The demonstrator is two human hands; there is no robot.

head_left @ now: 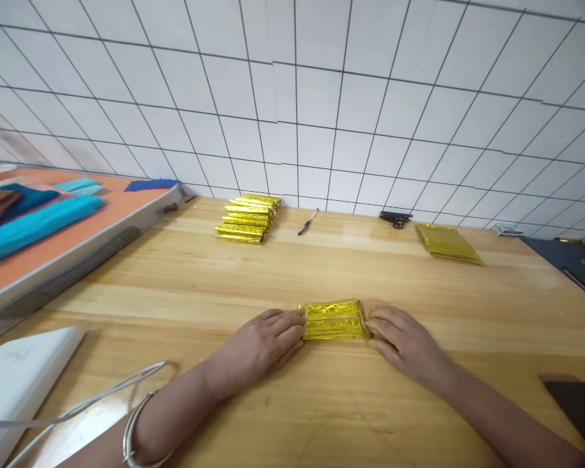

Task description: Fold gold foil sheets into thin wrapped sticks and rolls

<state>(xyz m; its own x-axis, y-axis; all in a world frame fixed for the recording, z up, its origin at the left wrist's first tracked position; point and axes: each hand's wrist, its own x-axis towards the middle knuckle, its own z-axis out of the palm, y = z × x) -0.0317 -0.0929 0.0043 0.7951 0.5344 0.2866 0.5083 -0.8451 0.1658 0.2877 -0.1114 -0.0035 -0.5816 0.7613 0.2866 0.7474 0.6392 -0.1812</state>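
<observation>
A folded sheet of gold foil paper (333, 320) lies flat on the wooden table, with a pale seam running lengthwise across its middle. My left hand (268, 341) is closed on its left end, the fingertips pressed along the short edge. At the opposite end my right hand (402, 338) has its fingers bent against the right edge; the thumb lies near the lower corner. Both palms face down, so the undersides of the fingers are hidden. A bangle (132, 429) circles my left wrist.
Several folded gold foil pieces (246, 220) overlap near the tiled wall. A pen (308, 221), a black clip (396, 219) and a gold packet (448, 244) lie along the back. A white device (24, 383) with a cable is at left, a dark flat object (578, 406) at right.
</observation>
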